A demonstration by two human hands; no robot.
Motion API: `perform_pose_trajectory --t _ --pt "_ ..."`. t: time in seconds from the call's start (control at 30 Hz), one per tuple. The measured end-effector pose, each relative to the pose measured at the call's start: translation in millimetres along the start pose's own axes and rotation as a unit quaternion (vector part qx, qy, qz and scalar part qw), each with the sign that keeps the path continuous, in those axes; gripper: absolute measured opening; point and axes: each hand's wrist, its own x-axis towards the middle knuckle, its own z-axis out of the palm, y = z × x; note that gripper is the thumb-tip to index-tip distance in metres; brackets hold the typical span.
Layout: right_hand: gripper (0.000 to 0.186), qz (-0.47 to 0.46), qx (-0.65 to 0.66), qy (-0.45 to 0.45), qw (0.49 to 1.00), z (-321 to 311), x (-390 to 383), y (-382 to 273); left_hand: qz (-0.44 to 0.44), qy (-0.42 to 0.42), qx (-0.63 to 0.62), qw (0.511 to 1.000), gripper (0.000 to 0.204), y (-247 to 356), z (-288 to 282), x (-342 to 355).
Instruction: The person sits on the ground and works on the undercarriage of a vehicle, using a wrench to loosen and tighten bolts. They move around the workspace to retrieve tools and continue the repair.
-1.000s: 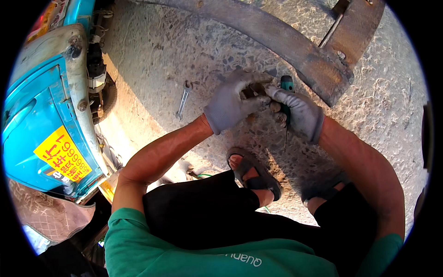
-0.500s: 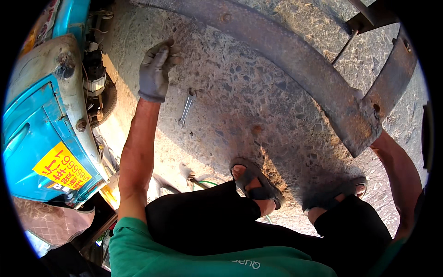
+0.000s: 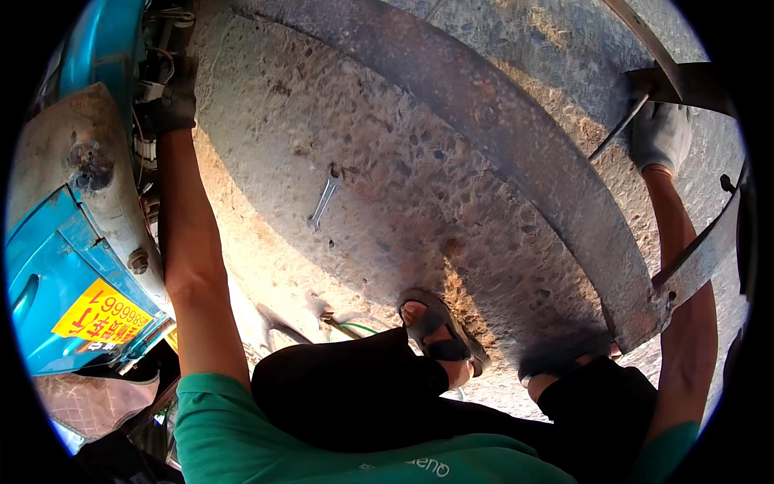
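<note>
My left hand (image 3: 174, 103), in a dark grey glove, reaches far up to the left into the wiring and parts of a blue vehicle (image 3: 48, 266); its fingers are hidden among them. At the upper right my right hand (image 3: 661, 135), also in a grey glove, grips a dark flat metal bar (image 3: 692, 84), with a thin rod (image 3: 619, 129) just beside it. A small open-ended wrench (image 3: 325, 198) lies on the concrete between my arms, touched by neither hand.
A wide rusty curved metal band (image 3: 516, 153) sweeps across the floor to a bolted strap (image 3: 700, 256) at the right. My sandalled feet (image 3: 442, 332) stand on rough concrete (image 3: 387, 137). A yellow sticker (image 3: 103, 316) marks the vehicle's blue panel.
Both hands were together over a small part a second ago. The left has since stretched up into the vehicle, and the right has come into view gripping the bar at upper right.
</note>
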Motion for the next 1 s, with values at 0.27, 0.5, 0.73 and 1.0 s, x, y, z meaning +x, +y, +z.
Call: perform_pose_trajectory --t 0.27,0.5,0.73,1.0 --pt "0.02 -0.004 -0.024 0.012 1.0 -5 -5 -4 -0.016 0.074 0.041 0.996 0.035 -11 14 1" --pt "0.021 -0.01 -0.009 0.029 0.999 -1 -4 -11 -0.022 0.117 0.016 0.993 0.042 6 -4 -7" --pt "0.022 0.007 -0.033 0.009 0.999 -6 -6 -10 -0.041 0.092 -0.025 0.995 0.035 -1 -9 3" --pt "0.022 -0.009 -0.036 0.002 0.999 5 -6 -5 -0.071 0.05 -0.11 0.99 0.036 8 -20 8"
